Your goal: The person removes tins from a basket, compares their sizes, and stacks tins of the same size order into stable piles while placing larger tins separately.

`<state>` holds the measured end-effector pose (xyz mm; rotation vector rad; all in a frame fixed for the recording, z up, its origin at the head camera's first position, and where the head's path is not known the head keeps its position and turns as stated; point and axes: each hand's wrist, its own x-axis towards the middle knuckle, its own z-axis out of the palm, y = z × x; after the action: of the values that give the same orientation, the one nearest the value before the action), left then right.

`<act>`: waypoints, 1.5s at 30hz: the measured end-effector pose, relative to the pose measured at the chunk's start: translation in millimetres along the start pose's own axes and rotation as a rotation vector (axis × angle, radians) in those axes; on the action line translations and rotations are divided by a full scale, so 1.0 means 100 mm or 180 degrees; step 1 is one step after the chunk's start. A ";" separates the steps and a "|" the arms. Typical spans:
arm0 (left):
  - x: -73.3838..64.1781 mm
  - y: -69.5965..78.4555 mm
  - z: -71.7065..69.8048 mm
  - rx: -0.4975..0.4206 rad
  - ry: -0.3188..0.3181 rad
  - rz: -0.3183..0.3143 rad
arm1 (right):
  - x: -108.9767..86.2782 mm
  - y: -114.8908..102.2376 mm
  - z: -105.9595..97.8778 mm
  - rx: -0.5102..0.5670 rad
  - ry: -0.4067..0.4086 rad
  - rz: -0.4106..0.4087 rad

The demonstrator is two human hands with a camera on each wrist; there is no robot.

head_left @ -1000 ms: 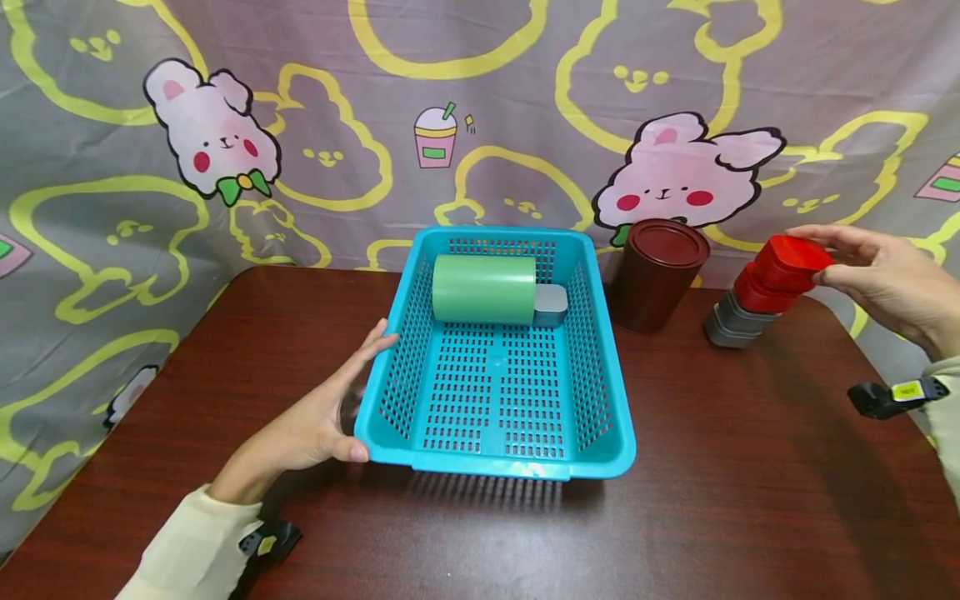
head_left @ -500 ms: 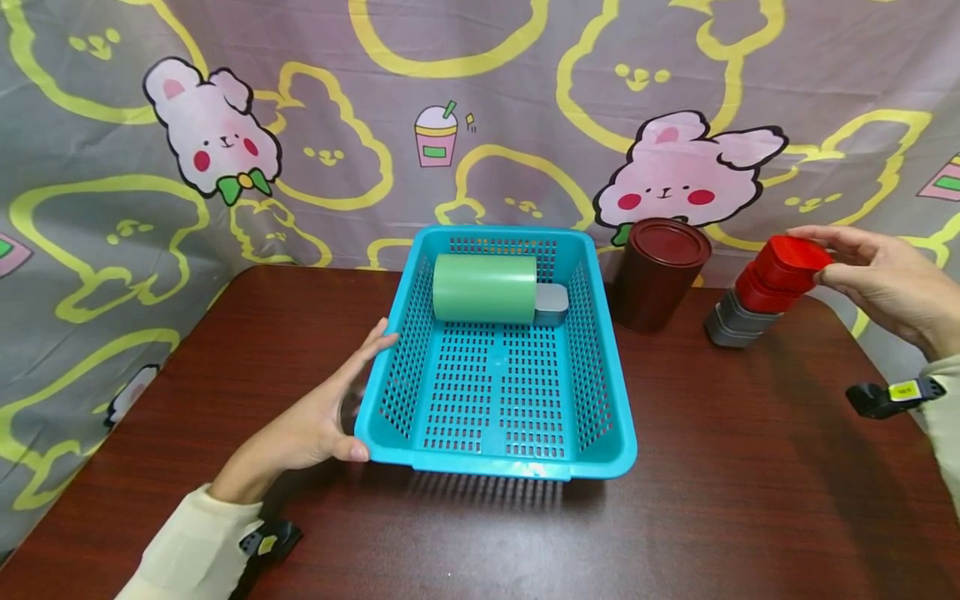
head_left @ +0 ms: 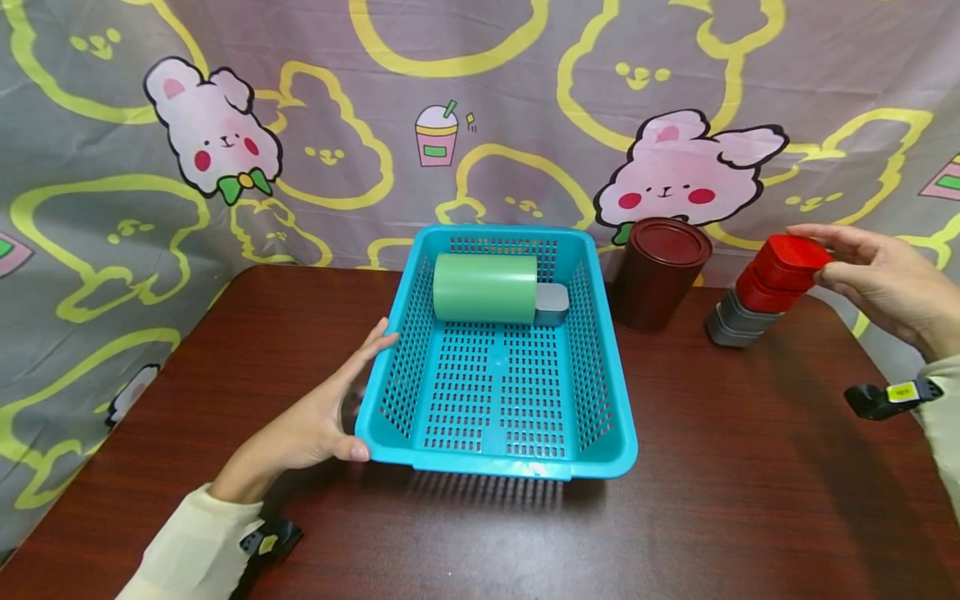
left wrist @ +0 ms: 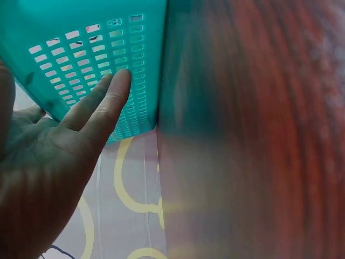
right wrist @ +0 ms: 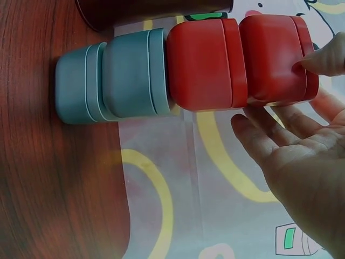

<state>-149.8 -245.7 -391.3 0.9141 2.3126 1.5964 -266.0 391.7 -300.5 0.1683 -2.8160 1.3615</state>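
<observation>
My right hand [head_left: 892,287] pinches the upper red tin [head_left: 791,265] between thumb and fingers, at the top of a stack. Beneath it come a second red tin [right wrist: 202,65] and two grey tins [right wrist: 132,75], lined up on one another and standing on the table. Straight fingers of my left hand [head_left: 315,421] rest along the outside of a turquoise basket [head_left: 497,392], its thumb at the near left corner. A green cylinder [head_left: 485,289] lies across the back of the basket, with a single grey tin [head_left: 551,302] at its right end.
Between basket and stack stands a dark brown lidded canister [head_left: 660,279]. The dark reddish wooden table [head_left: 720,467] ends at a patterned curtain [head_left: 510,92] hanging behind and to the sides.
</observation>
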 end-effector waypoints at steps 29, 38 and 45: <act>0.00 0.03 0.01 0.0069 0.0038 -0.0054 | -0.12 -0.39 0.07 0.0176 0.0640 -0.0722; -0.01 0.02 0.00 0.0118 0.0075 -0.0066 | -0.20 -0.71 0.26 -0.0561 0.0660 -0.0466; 0.00 0.04 0.02 0.0075 0.0055 -0.0019 | -0.25 -0.91 0.45 -0.0598 0.0435 -0.0627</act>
<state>-147.5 -243.5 -388.5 0.9008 2.3484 1.5844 -230.4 302.5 -258.7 0.3263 -2.7093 1.0228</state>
